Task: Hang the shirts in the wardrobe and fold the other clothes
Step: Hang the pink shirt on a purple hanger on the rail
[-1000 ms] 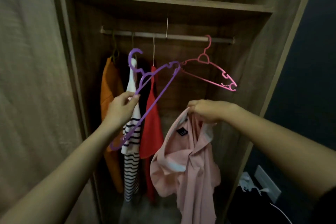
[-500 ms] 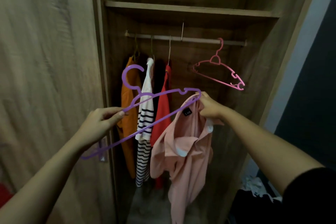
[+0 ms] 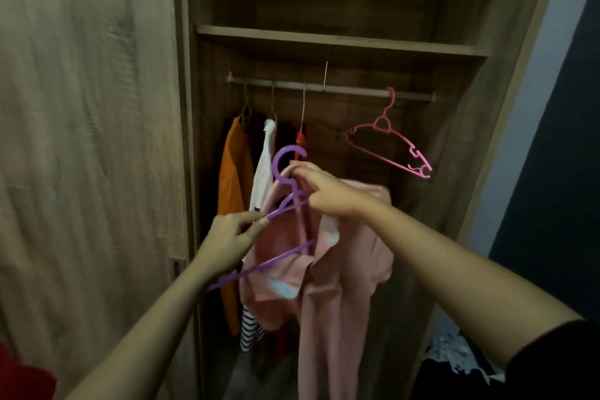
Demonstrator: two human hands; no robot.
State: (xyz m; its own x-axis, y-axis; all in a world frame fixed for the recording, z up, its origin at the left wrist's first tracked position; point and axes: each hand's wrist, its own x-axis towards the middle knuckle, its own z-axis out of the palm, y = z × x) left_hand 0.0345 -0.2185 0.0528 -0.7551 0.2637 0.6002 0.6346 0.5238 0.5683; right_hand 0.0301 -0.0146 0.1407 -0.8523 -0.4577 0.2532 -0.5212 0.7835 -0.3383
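Observation:
A purple hanger (image 3: 285, 169) is held in front of the open wardrobe, its left arm pinched by my left hand (image 3: 229, 242). A pink shirt (image 3: 328, 276) drapes over the hanger's right side and hangs down. My right hand (image 3: 324, 190) grips the shirt's collar just below the hanger's hook. The hanger's right arm is hidden inside the shirt. Behind, the wardrobe rail (image 3: 331, 88) carries an orange garment (image 3: 232, 191), a white striped shirt (image 3: 263, 172) and a red garment (image 3: 300, 140).
An empty pink hanger (image 3: 388, 143) hangs at the right end of the rail. A shelf (image 3: 341, 40) sits above the rail. The wardrobe door (image 3: 87, 140) stands at the left. Pale clothes (image 3: 454, 351) lie low at the right, and something red (image 3: 19, 373) shows at bottom left.
The purple hanger's right arm has gone into the pink shirt. My right hand moved left up to the hook with the collar. My left hand came closer to centre.

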